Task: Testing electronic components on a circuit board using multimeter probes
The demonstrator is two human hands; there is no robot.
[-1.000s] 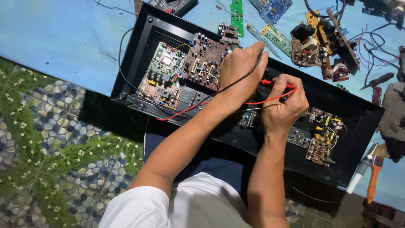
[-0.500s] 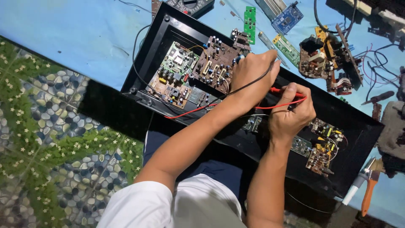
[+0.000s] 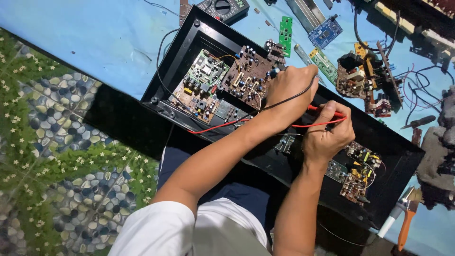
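Note:
An open black chassis (image 3: 189, 52) lies on a blue surface with several circuit boards inside. My left hand (image 3: 289, 90) rests at the edge of the brown board (image 3: 249, 76), closed on a black test probe whose black lead (image 3: 284, 100) runs over the back of the hand. My right hand (image 3: 327, 135) sits just beside it over the chassis middle, pinching a red test probe (image 3: 327, 111). The probe's red lead (image 3: 213, 128) trails left under my forearm. A green board (image 3: 201, 85) sits left of the brown one. The probe tips are hidden by my fingers.
A multimeter (image 3: 222, 7) lies at the top edge. Loose green (image 3: 285, 29) and blue (image 3: 324, 32) boards, a stripped assembly with wires (image 3: 365, 76) and an orange-handled tool (image 3: 405, 227) lie around the chassis. Another small board (image 3: 358, 173) sits at its right end. Pebble-patterned floor (image 3: 57, 156) lies to the left.
The view has shifted, so the chassis sits lower and further right in frame. Both hands keep their probes at about the same spot on the boards.

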